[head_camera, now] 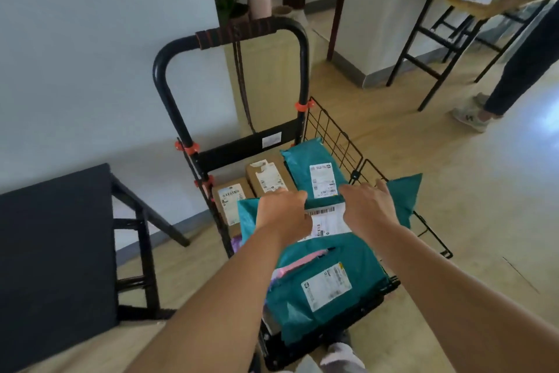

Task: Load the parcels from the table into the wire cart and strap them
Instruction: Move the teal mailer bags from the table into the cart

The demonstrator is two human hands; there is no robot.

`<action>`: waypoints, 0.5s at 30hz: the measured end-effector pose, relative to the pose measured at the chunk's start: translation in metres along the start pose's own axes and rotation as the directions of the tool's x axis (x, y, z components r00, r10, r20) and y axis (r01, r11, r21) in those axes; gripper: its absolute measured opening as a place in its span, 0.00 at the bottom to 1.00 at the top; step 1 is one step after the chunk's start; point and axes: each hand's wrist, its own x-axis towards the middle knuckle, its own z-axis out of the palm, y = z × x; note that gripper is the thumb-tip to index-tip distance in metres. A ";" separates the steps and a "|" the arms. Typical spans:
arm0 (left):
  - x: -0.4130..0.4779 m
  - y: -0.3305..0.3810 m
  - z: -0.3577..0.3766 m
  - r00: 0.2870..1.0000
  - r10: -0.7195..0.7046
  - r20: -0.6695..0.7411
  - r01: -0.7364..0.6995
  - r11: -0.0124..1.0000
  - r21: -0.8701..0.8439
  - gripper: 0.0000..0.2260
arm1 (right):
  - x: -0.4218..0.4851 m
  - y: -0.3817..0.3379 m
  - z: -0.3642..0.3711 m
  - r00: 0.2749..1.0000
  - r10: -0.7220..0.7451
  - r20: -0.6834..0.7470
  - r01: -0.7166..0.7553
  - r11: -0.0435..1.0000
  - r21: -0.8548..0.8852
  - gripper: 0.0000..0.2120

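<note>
Both hands, left (282, 212) and right (367, 206), clamp the far edge of a teal mailer (402, 194), laying it flat across parcels already in the cart (332, 133), probably keeping the load level for strapping.

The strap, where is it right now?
Head view: the strap is wound around the cart handle at the top, one end hanging down behind it, far from both hands.
</note>
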 end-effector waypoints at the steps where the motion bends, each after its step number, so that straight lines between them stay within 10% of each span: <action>1: 0.005 0.005 0.003 0.999 -0.030 0.012 0.030 1.000 -0.006 0.01 | 0.009 0.007 0.001 0.999 -0.035 0.014 0.035 0.999 -0.006 0.12; 15: 0.010 0.027 0.115 0.899 -0.345 0.269 0.366 0.930 -0.033 0.08 | 0.058 0.051 0.088 0.835 -0.333 0.439 0.357 0.934 0.030 0.17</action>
